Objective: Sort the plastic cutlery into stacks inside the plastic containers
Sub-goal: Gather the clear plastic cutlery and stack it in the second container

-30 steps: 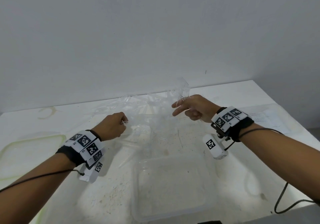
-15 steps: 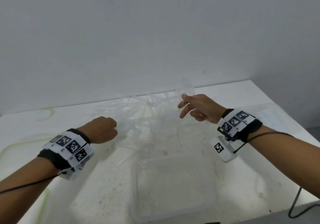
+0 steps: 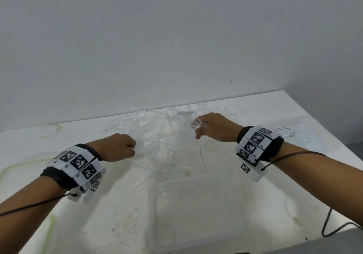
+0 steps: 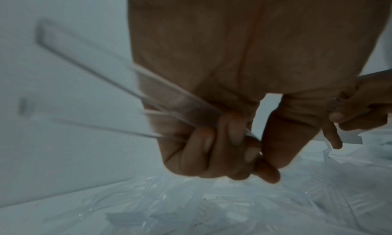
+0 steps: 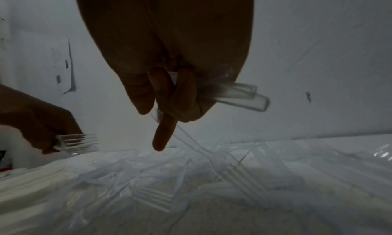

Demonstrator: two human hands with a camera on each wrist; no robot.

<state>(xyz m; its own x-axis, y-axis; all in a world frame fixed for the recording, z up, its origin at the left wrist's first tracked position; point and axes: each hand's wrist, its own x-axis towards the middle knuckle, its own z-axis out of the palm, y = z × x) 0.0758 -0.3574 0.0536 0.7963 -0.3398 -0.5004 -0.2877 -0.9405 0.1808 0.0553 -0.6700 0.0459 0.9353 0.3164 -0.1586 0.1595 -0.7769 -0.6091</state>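
Since the earlier frame your right hand (image 3: 215, 127) has dropped lower over the pile, and your left hand (image 3: 117, 148) has pulled back toward you. The white counter (image 3: 121, 210) carries a clear container (image 3: 198, 214) at the near edge w/ the loose clear cutlery pile (image 3: 167, 135) just behind it. Left hand is fisted round clear forks (image 5: 78, 143). Right hand is clamped on clear handles (image 5: 237, 94), index finger pointing down.

Blurred clear cutlery pile (image 3: 163, 135)
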